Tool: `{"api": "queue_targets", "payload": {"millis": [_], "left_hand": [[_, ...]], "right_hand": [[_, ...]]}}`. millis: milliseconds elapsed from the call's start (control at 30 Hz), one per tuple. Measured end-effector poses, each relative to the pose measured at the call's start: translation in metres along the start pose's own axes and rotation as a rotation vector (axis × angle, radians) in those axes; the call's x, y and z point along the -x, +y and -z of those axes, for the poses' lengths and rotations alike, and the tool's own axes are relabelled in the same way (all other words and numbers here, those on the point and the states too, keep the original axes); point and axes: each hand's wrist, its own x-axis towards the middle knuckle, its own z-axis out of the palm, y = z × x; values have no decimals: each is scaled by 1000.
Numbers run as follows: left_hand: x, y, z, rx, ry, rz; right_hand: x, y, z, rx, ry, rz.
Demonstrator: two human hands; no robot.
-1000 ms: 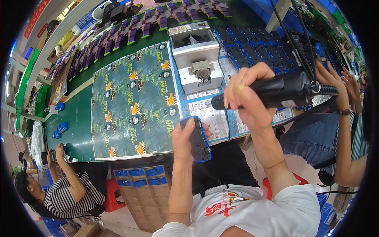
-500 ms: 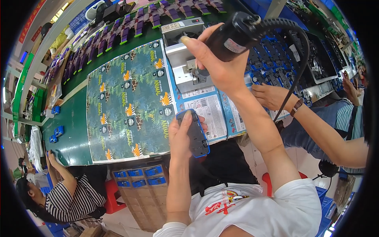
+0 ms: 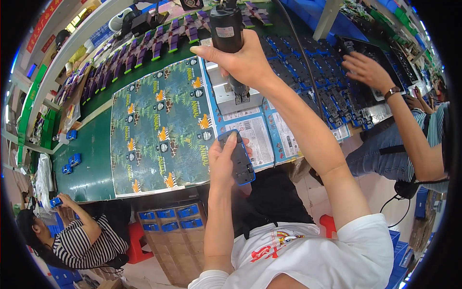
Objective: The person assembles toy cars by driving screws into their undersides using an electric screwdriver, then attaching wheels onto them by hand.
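Note:
My left hand (image 3: 221, 163) is closed around a toy car (image 3: 243, 166), its black underside facing up and a blue rim showing along its edges. The thumb lies across the far end of it, just off the table's near edge. Farther off, my right hand (image 3: 250, 59) grips a black electric screwdriver (image 3: 226, 30), held upright with its cable trailing from the top. The tool's lower end points down into a pale metal box (image 3: 222, 98), perhaps a screw feeder. Whether the bit touches anything inside cannot be made out.
Rows of black-and-blue car undersides (image 3: 308, 72) lie to the right, near a co-worker's hand (image 3: 368, 70). Printed animal sheets (image 3: 161, 130) cover the table's middle. Purple-and-green parts (image 3: 154, 41) line the far side. At left, another person holds a blue toy car (image 3: 56, 202).
My right hand has carried the screwdriver left and turned it upright over the metal box. My left hand barely moved. The right co-worker's hand moved away; the left person lifted a blue car.

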Motion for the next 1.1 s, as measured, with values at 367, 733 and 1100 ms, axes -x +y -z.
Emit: {"api": "queue_targets", "payload": {"millis": [367,733,1100], "left_hand": [[3,0,0,-8,-20,-16],[0,-1,0,-37,4,-1],[1,-1,-1,-22,-20,-13]], "right_hand": [[48,-26,28,-387,159,-226],[32,-5,5,-94,203,138],[11,-11,-1,-21,130,-72]]}}
